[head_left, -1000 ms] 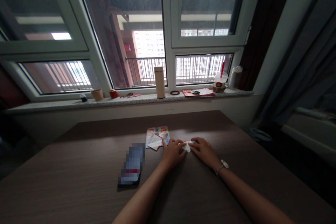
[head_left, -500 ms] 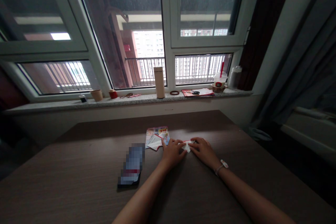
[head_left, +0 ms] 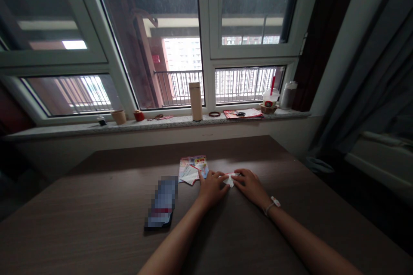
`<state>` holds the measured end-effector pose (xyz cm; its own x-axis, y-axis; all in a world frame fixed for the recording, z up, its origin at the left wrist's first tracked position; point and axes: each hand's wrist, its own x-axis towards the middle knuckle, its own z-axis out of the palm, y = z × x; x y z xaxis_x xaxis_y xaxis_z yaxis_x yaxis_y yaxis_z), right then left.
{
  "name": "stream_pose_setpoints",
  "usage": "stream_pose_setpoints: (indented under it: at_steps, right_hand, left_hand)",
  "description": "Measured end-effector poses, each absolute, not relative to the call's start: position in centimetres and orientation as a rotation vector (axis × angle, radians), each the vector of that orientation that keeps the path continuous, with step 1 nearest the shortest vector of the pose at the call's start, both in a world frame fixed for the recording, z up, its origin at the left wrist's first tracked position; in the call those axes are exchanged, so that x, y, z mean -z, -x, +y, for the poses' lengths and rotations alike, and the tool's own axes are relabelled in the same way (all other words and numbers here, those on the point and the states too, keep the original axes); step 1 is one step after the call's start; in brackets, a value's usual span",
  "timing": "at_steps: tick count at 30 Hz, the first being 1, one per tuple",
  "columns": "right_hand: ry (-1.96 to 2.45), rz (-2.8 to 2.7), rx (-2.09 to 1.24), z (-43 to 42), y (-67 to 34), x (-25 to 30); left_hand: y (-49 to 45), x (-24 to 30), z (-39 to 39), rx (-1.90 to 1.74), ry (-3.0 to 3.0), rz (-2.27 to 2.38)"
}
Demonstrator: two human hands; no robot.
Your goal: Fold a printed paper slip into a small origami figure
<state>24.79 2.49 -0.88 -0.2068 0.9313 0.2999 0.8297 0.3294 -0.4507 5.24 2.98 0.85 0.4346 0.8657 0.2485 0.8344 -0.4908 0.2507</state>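
Both my hands rest on a dark wooden table (head_left: 97, 223), pressing a small folded piece of white and red paper (head_left: 230, 178) between them. My left hand (head_left: 212, 187) lies on its left part with fingers curled down onto it. On the paper's right part sits my right hand (head_left: 250, 184), fingertips pinching its edge; a white band is on that wrist. Just left of my left hand lies a colourful printed sheet with folded paper pieces (head_left: 192, 168) on top.
A dark phone (head_left: 163, 203) lies on the table left of my left arm. The stone windowsill (head_left: 64, 128) holds a tall beige flask (head_left: 195, 101), a paper cup (head_left: 118, 116), a red pot (head_left: 139, 115), red papers with scissors (head_left: 242, 113), a drink cup with straw (head_left: 270, 98). Curtains hang right.
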Motion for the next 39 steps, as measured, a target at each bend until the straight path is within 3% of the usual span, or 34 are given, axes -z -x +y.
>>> stream_pose_setpoints:
  at_steps: [39]
  right_hand:
    - [1.559,-2.043,-0.262,2.1,-24.5,-0.1]
  left_hand:
    - [-5.4,-0.9,2.7,-0.561,-2.638,1.517]
